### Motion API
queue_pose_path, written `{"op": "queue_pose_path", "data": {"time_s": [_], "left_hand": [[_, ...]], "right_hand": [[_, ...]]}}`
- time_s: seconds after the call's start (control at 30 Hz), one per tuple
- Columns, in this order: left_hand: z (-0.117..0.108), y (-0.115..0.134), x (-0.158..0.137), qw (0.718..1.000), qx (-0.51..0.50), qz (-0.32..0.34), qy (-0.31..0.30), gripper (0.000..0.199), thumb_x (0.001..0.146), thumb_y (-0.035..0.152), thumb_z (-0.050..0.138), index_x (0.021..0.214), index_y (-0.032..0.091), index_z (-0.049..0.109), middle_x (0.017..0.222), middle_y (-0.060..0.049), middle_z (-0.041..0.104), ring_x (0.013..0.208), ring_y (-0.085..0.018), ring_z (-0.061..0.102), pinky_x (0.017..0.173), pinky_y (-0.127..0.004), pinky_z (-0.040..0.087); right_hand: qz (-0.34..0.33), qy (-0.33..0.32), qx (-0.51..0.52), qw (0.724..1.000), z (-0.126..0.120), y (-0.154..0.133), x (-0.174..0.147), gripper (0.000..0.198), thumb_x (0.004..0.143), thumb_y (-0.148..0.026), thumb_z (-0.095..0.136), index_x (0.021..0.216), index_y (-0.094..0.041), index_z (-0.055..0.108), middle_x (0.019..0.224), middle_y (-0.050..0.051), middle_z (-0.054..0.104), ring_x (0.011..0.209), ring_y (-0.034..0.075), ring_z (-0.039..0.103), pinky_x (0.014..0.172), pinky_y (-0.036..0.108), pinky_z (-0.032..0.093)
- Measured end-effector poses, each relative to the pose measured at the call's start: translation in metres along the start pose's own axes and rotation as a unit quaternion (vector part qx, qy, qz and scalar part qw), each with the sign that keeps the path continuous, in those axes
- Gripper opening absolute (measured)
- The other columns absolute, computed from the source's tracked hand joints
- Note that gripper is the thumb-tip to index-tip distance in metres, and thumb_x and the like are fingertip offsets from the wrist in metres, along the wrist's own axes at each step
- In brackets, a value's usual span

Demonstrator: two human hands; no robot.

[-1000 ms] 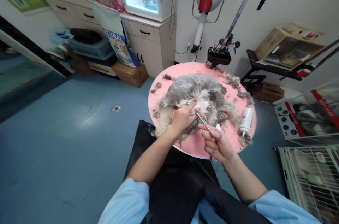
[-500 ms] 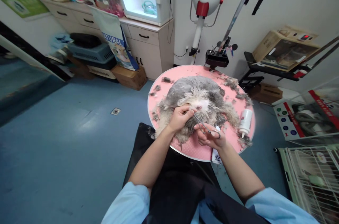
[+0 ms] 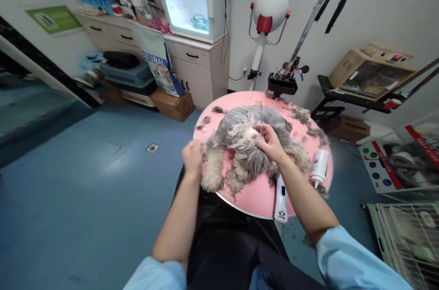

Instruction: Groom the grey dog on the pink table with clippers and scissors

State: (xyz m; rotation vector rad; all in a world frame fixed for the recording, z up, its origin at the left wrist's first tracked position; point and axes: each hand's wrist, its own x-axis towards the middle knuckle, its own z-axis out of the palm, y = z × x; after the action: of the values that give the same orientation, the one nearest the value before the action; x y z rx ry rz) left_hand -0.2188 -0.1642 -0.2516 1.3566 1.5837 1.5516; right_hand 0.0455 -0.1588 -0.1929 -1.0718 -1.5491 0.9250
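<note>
A grey dog [image 3: 236,120] with a close-clipped back and shaggy pale legs lies on the round pink table [image 3: 254,196]. Bare pink skin of its ear [image 3: 253,135] shows among long cream hair. My right hand [image 3: 270,143] is at that ear, closed around slim metal ring-handled forceps [image 3: 261,116] whose shaft points up and away. Off the dog's side, by the table's left edge, my left hand [image 3: 192,156] is closed and blurred; whatever its fingers may hold is hidden. A white hair clipper [image 3: 281,201] lies by the near edge, below my right forearm.
A white squeeze bottle [image 3: 319,167] stands at the table's right side. Cut hair tufts [image 3: 301,115] lie around the dog. Behind the table are a dark tool holder [image 3: 283,84] and a white dryer [image 3: 272,6]. A wire cage [image 3: 408,230] is at lower right.
My left hand has left the ear and moved left to the table edge. My right hand has moved up onto the ear, with the forceps turned upward. The clipper shows more fully.
</note>
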Motion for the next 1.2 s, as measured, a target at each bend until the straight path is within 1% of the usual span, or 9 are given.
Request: {"op": "queue_pose_path", "data": {"time_s": [0.1,0.17,0.33,0.5,0.63,0.8,0.93,1.03,1.2], "left_hand": [[-0.056,-0.023,0.022,0.958,0.110,-0.108,0.243,0.031,0.055,0.017,0.080,0.070,0.018,0.053,0.081,-0.001,0.058,0.095,-0.022,0.056,0.095,-0.040,0.046],[-0.062,-0.007,0.015,0.948,0.090,-0.112,0.283,0.016,0.067,0.018,0.073,0.072,0.017,0.057,0.086,-0.003,0.061,0.093,-0.021,0.058,0.095,-0.041,0.047],[0.031,0.090,-0.045,0.985,0.043,0.157,0.048,0.032,0.096,0.029,0.043,0.088,0.018,0.072,0.094,-0.006,0.064,0.092,-0.017,0.061,0.088,-0.033,0.049],[0.100,0.100,-0.074,0.981,0.144,0.111,0.072,0.034,0.096,0.033,0.047,0.112,0.020,0.074,0.111,-0.014,0.055,0.108,-0.026,0.053,0.098,-0.044,0.044],[0.102,0.076,-0.081,0.972,0.184,0.117,0.087,0.038,0.097,0.034,0.046,0.121,0.018,0.070,0.114,-0.017,0.052,0.109,-0.029,0.053,0.097,-0.046,0.044],[0.093,0.064,-0.076,0.967,0.158,0.198,-0.015,0.040,0.099,0.033,0.041,0.123,0.014,0.067,0.097,-0.012,0.061,0.087,-0.020,0.061,0.083,-0.033,0.052],[0.089,0.063,-0.063,0.953,0.132,0.262,-0.073,0.038,0.099,0.029,0.041,0.123,0.013,0.066,0.099,-0.011,0.067,0.091,-0.019,0.065,0.084,-0.031,0.054],[0.088,0.065,-0.056,0.948,0.116,0.282,-0.091,0.037,0.099,0.027,0.042,0.124,0.012,0.065,0.101,-0.011,0.069,0.094,-0.019,0.066,0.087,-0.030,0.054],[0.089,0.066,-0.052,0.948,0.096,0.292,-0.088,0.036,0.097,0.024,0.044,0.123,0.012,0.065,0.101,-0.011,0.070,0.094,-0.018,0.067,0.088,-0.030,0.055]], "right_hand": [[0.015,0.024,0.031,0.999,0.006,0.013,-0.006,0.045,0.075,-0.029,0.068,0.117,-0.022,0.054,0.119,0.007,0.062,0.110,0.021,0.060,0.103,0.039,0.043],[0.017,0.036,0.035,0.999,0.010,0.010,-0.014,0.044,0.075,-0.029,0.068,0.116,-0.022,0.055,0.116,0.006,0.063,0.107,0.020,0.061,0.101,0.037,0.045],[0.003,0.063,0.027,0.998,0.022,-0.006,-0.026,0.046,0.075,-0.029,0.070,0.117,-0.023,0.054,0.115,0.007,0.063,0.107,0.022,0.061,0.102,0.039,0.046],[0.007,0.119,0.060,0.991,0.031,-0.001,-0.046,0.048,0.076,-0.032,0.069,0.119,-0.023,0.051,0.128,0.012,0.061,0.119,0.025,0.059,0.107,0.042,0.045],[0.025,0.134,0.079,0.988,0.030,0.008,-0.056,0.048,0.076,-0.033,0.069,0.119,-0.022,0.051,0.131,0.013,0.061,0.123,0.025,0.058,0.110,0.044,0.042],[0.065,0.106,0.091,0.988,0.011,-0.003,-0.063,0.052,0.073,-0.037,0.074,0.119,-0.022,0.054,0.131,0.012,0.062,0.123,0.026,0.058,0.108,0.045,0.045],[0.108,0.120,0.078,0.984,-0.016,-0.035,-0.092,0.049,0.071,-0.032,0.079,0.115,-0.023,0.060,0.103,0.005,0.067,0.089,0.019,0.067,0.080,0.034,0.056],[0.191,-0.036,0.203,0.960,-0.027,-0.058,-0.115,0.051,0.073,-0.040,0.079,0.117,-0.021,0.060,0.070,-0.004,0.058,0.046,0.008,0.049,0.045,0.023,0.040],[0.306,-0.144,0.317,0.886,-0.024,-0.067,-0.118,0.048,0.070,-0.050,0.080,0.100,-0.017,0.062,0.059,-0.008,0.050,0.036,0.001,0.028,0.040,0.020,0.018]]}}
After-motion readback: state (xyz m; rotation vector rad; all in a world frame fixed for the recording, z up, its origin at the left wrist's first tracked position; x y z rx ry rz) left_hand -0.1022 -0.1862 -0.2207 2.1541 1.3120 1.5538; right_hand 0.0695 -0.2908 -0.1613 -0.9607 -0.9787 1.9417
